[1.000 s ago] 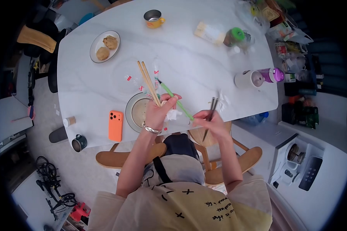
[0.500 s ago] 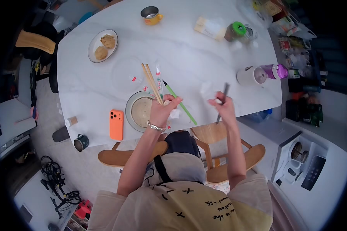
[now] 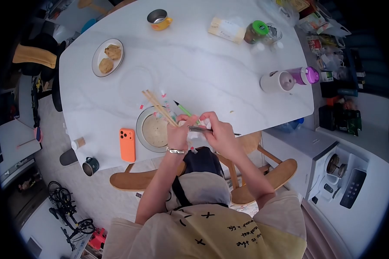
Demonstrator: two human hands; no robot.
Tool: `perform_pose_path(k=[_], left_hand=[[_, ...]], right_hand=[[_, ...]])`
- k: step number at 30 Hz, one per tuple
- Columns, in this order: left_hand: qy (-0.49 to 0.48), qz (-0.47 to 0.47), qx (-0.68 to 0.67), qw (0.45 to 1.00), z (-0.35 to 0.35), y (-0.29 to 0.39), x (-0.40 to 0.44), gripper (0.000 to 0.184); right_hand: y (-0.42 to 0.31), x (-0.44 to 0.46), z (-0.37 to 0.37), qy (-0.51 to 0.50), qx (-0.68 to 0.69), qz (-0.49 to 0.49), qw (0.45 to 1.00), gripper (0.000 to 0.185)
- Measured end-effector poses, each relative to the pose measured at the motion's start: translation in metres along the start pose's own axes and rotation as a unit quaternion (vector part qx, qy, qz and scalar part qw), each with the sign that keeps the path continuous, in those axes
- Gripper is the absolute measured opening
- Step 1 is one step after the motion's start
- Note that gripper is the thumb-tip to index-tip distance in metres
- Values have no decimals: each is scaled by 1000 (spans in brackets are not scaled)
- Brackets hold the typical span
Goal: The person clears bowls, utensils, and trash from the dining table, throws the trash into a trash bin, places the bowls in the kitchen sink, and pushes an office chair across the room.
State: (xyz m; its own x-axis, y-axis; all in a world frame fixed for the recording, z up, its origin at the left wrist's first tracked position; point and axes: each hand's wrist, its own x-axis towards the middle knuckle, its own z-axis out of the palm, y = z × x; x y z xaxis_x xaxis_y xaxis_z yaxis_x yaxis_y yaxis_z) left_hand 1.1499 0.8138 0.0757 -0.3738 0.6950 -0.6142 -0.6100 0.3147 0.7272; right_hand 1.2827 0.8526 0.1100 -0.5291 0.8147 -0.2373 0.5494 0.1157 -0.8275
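"What do you have in your hands?"

"My left hand (image 3: 178, 136) closes around a pair of wooden chopsticks (image 3: 157, 107), pale tan and slim, slanting up and away over the bowl (image 3: 139, 131). My right hand (image 3: 220, 134) pinches the dark chopsticks (image 3: 199, 129), thin, grey and a bit shiny. They lie almost level, one end reaching my left hand, the other poking out past my right."

"And the white stuff?"

"A crumpled tissue (image 3: 196, 136), bunched between my hands at the table's near edge. I can't tell which fingers grip it."

"What's around them?"

"The bowl, with its creamy, speckled contents, sits just beside my left hand. A green stick (image 3: 183, 108) with a dark point lies just past my fingers, partly hidden by them."

"Any writing?"

"On my shirt (image 3: 177, 235) I can read 'is the' in black script; folds cut off other words. The pale packet (image 3: 227, 30) across the table (image 3: 212, 82) carries lettering too faint to be sure of. The red marks on the wrapper scraps (image 3: 141, 106) are too small to read."
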Motion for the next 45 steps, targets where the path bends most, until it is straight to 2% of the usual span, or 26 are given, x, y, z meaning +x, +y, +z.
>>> perform_pose_path(k=[1,5,8,11,13,15,20,23,26,29,32,38,41,45], left_hand=[[24,-2,-16,1000,0,-1,0,13],[5,-10,-6,1000,-9,9,15,18],[5,-4,-6,1000,-3,6,22,11],[13,-29,-6,999,10,20,18,23],[21,-19,11,1000,6,21,16,29],[26,-14,16,999,-1,20,15,32],[68,4,17,998,-29,22,2,29],[79,18,22,996,-51,24,-6,28],[91,18,24,995,-77,24,-14,29],[100,17,12,995,-98,23,-22,31],[163,7,12,987,-101,24,-29,32],[134,-4,22,991,-111,16,-34,31],[127,-13,19,992,-105,18,-38,30],[116,-9,26,993,-106,16,-41,27]], right_hand=[[1,-4,-3,-11,-18,-9,1000,25],[8,-12,-13,-44,-65,-19,997,27],[19,-9,-10,3,-92,-74,993,27],[43,14,-20,97,-123,40,987,23],[85,43,-33,189,-195,100,957,19],[126,71,-45,259,-259,105,925,15],[172,111,-63,319,-347,126,873,17],[167,107,-72,305,-361,183,862,19],[163,77,-69,417,-397,2,817,26],[142,39,-51,357,-327,20,875,34],[143,17,-23,303,-287,7,909,41],[160,18,18,307,-184,68,931,37],[157,12,22,217,-280,59,933,28],[152,-3,28,202,-312,7,928,35]])
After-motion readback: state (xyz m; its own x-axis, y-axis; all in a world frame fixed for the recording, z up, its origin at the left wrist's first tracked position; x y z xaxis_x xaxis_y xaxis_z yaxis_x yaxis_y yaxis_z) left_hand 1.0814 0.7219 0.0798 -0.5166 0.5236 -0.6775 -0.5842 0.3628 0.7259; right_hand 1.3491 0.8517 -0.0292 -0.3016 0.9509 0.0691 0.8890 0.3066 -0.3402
